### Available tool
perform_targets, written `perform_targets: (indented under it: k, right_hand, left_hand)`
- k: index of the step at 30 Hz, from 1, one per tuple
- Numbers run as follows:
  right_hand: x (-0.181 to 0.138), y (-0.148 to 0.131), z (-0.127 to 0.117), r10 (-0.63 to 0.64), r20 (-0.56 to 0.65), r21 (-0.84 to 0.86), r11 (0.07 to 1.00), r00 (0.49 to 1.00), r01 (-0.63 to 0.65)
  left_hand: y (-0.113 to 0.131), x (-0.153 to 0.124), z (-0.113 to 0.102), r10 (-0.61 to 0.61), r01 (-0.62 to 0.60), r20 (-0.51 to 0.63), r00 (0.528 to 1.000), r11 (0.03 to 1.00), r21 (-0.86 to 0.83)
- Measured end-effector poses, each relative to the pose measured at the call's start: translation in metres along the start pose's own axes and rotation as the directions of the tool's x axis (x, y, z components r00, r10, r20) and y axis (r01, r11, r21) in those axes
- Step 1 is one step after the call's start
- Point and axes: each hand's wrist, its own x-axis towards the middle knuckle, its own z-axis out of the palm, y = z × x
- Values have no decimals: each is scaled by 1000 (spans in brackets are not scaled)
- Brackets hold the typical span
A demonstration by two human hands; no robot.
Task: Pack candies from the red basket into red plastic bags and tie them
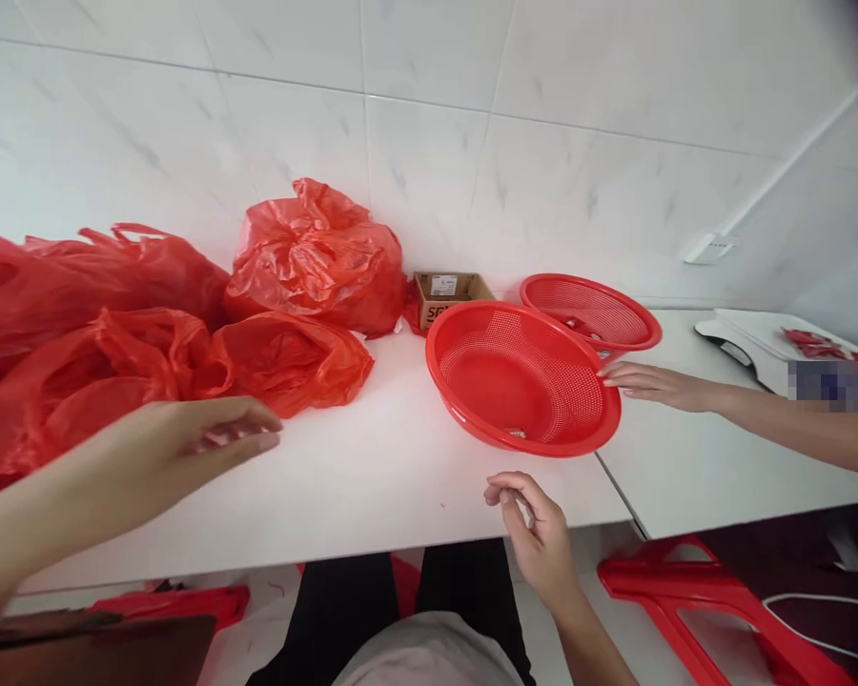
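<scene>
My left hand (186,443) hovers over the white table (372,476) with its fingers stretched out, open, holding nothing. It is right next to a heap of red plastic bags (114,372). My right hand (536,534) hangs at the table's front edge with its fingers curled in, and nothing shows in them. Just beyond it lies a tilted red perforated basket (515,367) with a small scrap at its bottom. Another person's hand (650,384) reaches in from the right and touches that basket's rim.
A second red basket (590,310) holding red bits stands behind the first. A small open cardboard box (447,291) and a full red bag (315,257) are by the tiled wall. A white scale (750,343) sits far right. Red stools (693,591) stand under the table.
</scene>
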Motion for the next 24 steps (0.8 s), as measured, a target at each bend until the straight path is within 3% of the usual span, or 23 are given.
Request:
perform_targets:
  k: [3, 7, 10, 13, 17, 19, 21, 24]
  right_hand:
    - [-6, 0, -1, 4, 43, 24, 1000, 999, -5]
    - [-8, -4, 9, -72, 106, 44, 997, 992, 67]
    - [2, -3, 12, -95, 112, 12, 995, 989, 94]
    - [29, 7, 3, -143, 83, -78, 986, 986, 150]
    - [105, 34, -34, -279, -48, -320, 914, 959, 250]
    - [153, 53, -62, -348, -139, -547, 807, 927, 221]
    - [199, 73, -93, -355, -186, -745, 659, 916, 104]
    - [247, 102, -133, -149, -194, -905, 410, 970, -118]
  left_hand:
    - [14, 22, 31, 46, -69, 274, 961, 995, 74]
    - [18, 40, 59, 157, -168, 322, 934, 986, 8]
    - [11, 46, 71, 150, -139, 339, 929, 989, -57]
    - [2, 45, 79, 53, -45, 400, 915, 999, -29]
    - [-10, 46, 76, -116, 55, 504, 856, 990, 133]
    - [-17, 54, 66, -175, 89, 469, 866, 976, 201]
    - [-26, 65, 56, -208, 124, 323, 923, 958, 260]
    - [-43, 81, 50, -221, 185, 73, 972, 923, 337]
